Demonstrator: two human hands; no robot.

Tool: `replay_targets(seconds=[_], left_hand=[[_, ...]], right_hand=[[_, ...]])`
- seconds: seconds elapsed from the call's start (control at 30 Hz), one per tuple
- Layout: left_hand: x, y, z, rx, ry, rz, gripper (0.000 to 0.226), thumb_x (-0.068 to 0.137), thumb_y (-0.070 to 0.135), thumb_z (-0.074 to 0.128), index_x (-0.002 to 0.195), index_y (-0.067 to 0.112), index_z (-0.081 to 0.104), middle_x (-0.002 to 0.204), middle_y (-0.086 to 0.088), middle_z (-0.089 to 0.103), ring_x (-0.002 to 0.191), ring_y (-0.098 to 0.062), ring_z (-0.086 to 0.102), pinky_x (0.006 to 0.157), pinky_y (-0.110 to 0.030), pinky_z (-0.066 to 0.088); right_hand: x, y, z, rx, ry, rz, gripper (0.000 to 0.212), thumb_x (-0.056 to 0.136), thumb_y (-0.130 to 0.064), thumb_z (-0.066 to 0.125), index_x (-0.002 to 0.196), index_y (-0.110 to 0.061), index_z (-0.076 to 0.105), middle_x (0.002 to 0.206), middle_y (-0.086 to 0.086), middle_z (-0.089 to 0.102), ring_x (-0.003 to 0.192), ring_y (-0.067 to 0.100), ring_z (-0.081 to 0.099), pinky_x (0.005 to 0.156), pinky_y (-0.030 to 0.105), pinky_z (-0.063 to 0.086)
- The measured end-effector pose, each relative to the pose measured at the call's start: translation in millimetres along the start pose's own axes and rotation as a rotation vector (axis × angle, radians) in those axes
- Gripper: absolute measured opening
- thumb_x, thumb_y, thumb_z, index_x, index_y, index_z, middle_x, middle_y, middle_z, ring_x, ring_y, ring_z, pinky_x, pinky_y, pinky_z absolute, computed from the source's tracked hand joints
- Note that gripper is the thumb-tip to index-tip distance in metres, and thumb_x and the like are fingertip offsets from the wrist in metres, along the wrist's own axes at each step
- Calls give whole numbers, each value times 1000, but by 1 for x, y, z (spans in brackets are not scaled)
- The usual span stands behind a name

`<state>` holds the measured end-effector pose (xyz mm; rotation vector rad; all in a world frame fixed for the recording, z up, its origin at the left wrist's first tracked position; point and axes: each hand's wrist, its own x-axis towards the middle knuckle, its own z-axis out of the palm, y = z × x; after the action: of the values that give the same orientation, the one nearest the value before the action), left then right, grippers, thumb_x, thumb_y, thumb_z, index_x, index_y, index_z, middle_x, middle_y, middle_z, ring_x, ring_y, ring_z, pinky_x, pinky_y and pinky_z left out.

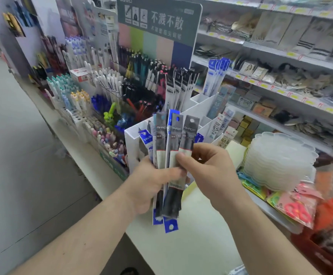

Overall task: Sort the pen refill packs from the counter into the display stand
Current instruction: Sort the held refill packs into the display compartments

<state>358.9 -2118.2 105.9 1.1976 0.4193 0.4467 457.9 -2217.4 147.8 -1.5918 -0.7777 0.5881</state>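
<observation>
L hand (151, 187) grips refill packs (173, 139) | "AIHAO" | R hand (207, 167) pinches one

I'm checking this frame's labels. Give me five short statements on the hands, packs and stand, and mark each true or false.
1. The left hand grips a fan of refill packs. True.
2. The right hand rests flat on the counter. False: it is raised and pinches the rightmost grey pack in the fan.
3. The fan mixes grey and blue packs. True.
4. The white stand has no packs in it. False: black-and-white packs and blue packs stand upright in its compartments.
5. A stack of clear plastic trays sits right of the hands. True.
</observation>
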Motion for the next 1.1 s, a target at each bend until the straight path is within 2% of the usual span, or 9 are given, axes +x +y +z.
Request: replay_targets(seconds=[0.1, 0.2, 0.3, 0.4, 0.53, 0.67, 0.8, 0.93, 1.1], left_hand=[[4, -4, 9, 12, -20, -90, 44, 65, 17, 77, 109, 11, 71, 92, -16, 72, 84, -28, 72, 73, -37, 56], [7, -5, 17, -4, -32, -181, 54, 63, 19, 76, 115, 6, 66, 98, -20, 72, 87, -34, 71, 75, -44, 56], [10, -3, 22, -116, -68, -253, 37, 66, 12, 69, 102, 4, 71, 92, -21, 70, 79, -33, 69, 72, -45, 58], [13, -6, 23, -145, -93, -290, 20, 65, 6, 75, 85, 8, 76, 84, -16, 70, 74, -30, 69, 72, -43, 59], [13, -9, 31, -106, -71, -281, 35, 66, 14, 75, 101, 9, 76, 99, -21, 73, 86, -36, 70, 77, -48, 57], [13, -10, 31, -44, -84, -296, 47, 67, 21, 82, 111, 8, 71, 103, -21, 73, 88, -36, 72, 77, -47, 57], [11, -11, 30, -1, -106, -317, 64, 61, 33, 84, 118, 8, 68, 109, -21, 72, 100, -39, 70, 89, -54, 54], [10, -14, 32, 26, -65, -270, 70, 55, 41, 86, 114, 9, 69, 108, -23, 71, 99, -38, 68, 88, -52, 52], [3, -15, 26, -17, -82, -226, 77, 51, 50, 93, 115, 13, 70, 109, -22, 70, 99, -38, 68, 84, -49, 54]], right_hand=[[-5, 8, -12, -45, 66, -25, 9, 87, -4, 68, 80, -3, 74, 71, 23, 63, 58, 12, 50, 48, 24, 46], [-10, 12, -25, -92, 133, -28, 19, 91, -14, 68, 72, -8, 71, 54, 0, 53, 52, 7, 42, 47, 22, 35], [-13, 12, -44, 130, 211, 53, 28, 96, -17, 62, 69, -8, 65, 49, -3, 48, 43, 11, 39, 43, 23, 33], [-16, 13, -58, 232, 160, 56, 27, 96, -19, 59, 73, -7, 65, 54, 2, 54, 44, 14, 40, 42, 24, 34], [-20, 20, -58, 171, 50, 44, 23, 82, -30, 65, 76, -8, 69, 61, 10, 57, 48, 16, 43, 46, 26, 37], [-20, 22, -56, 129, 79, -8, 7, 90, -7, 67, 86, -10, 73, 62, 13, 56, 45, 15, 43, 45, 25, 38], [-18, 26, -54, 223, 93, 64, 24, 85, -5, 70, 99, -24, 68, 54, 2, 56, 43, 12, 46, 46, 24, 42], [-17, 31, -49, 253, 70, 107, 8, 88, -8, 68, 93, -7, 74, 55, 4, 58, 44, 14, 47, 45, 24, 42], [-19, 33, -45, 207, 23, 100, 6, 88, -7, 69, 85, -5, 74, 58, 8, 61, 48, 16, 50, 46, 25, 43]])
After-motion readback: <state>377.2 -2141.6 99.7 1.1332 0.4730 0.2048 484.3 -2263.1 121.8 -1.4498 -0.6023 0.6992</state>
